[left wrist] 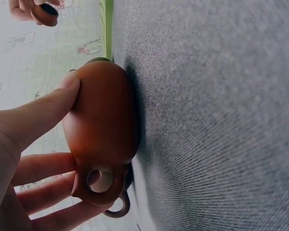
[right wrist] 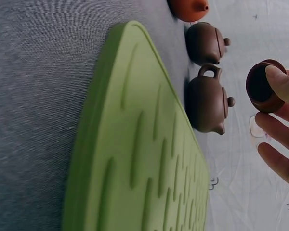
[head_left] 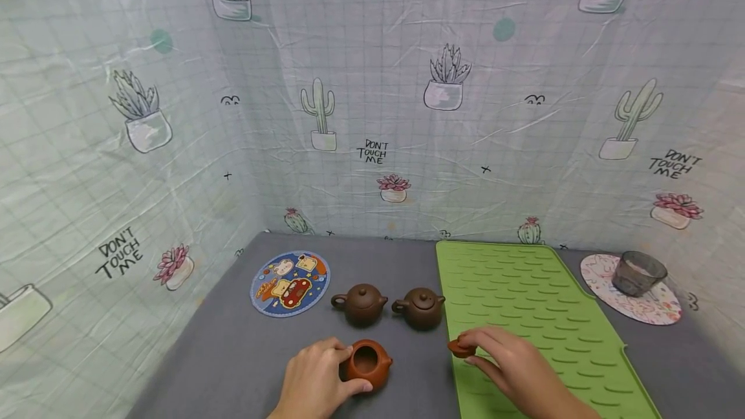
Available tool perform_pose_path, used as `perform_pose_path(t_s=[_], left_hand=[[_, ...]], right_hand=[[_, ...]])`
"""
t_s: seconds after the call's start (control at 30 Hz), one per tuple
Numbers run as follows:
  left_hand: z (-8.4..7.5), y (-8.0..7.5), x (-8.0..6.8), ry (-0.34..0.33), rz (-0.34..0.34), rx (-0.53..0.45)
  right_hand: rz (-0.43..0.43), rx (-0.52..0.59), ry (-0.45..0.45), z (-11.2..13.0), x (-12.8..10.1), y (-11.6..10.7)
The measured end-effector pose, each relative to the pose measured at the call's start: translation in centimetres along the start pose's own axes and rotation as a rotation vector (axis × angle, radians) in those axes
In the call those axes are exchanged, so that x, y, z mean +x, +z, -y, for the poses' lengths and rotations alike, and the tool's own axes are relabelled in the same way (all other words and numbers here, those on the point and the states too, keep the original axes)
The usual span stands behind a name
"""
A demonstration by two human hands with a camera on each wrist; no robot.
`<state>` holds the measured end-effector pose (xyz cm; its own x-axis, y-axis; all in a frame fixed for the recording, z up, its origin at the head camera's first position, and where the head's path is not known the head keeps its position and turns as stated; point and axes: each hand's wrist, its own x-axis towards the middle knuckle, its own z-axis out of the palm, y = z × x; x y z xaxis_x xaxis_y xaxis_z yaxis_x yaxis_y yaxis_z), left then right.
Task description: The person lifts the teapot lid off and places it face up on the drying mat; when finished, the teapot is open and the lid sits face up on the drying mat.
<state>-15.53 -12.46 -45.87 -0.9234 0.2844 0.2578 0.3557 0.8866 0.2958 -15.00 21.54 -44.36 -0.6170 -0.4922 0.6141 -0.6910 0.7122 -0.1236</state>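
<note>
An orange-brown teapot point(head_left: 368, 363) with no lid stands on the grey cloth near the front; my left hand point(head_left: 317, 377) grips its body, thumb and fingers curled round it point(left wrist: 103, 130). My right hand point(head_left: 506, 364) pinches the teapot's small lid point(head_left: 461, 346) just above the left edge of the green ribbed mat point(head_left: 524, 315); the right wrist view shows the lid's point(right wrist: 264, 86) hollow underside. Two dark brown lidded teapots point(head_left: 361, 304) point(head_left: 421, 307) stand side by side behind.
A round cartoon coaster point(head_left: 290, 282) lies at the back left. A grey glass cup point(head_left: 637, 273) stands on a patterned round coaster point(head_left: 631, 290) at the back right. Cactus-print sheeting walls the table on three sides.
</note>
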Motion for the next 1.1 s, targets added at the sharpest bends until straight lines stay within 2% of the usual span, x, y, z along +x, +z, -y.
perform_pose_path(t_s=[0.1,0.4,0.5,0.73,1.1], left_hand=[[0.0,-0.1,0.0,0.000,0.006,0.001],[0.0,0.2,-0.2,0.001,-0.032,0.006],[0.1,0.2,-0.2,0.006,-0.039,0.009],[0.1,0.1,-0.2,0.006,-0.036,0.007],[0.0,0.2,-0.3,0.001,-0.045,0.006]], right_hand=[[0.000,0.030,-0.013,-0.1,-0.4,0.1],[0.163,0.043,0.100,-0.7,-2.6,0.3],[0.198,0.040,0.102,-1.1,-3.5,0.5],[0.278,0.130,0.120,-1.7,-5.2,0.8],[0.269,0.166,0.101,-2.0,-5.9,1.0]])
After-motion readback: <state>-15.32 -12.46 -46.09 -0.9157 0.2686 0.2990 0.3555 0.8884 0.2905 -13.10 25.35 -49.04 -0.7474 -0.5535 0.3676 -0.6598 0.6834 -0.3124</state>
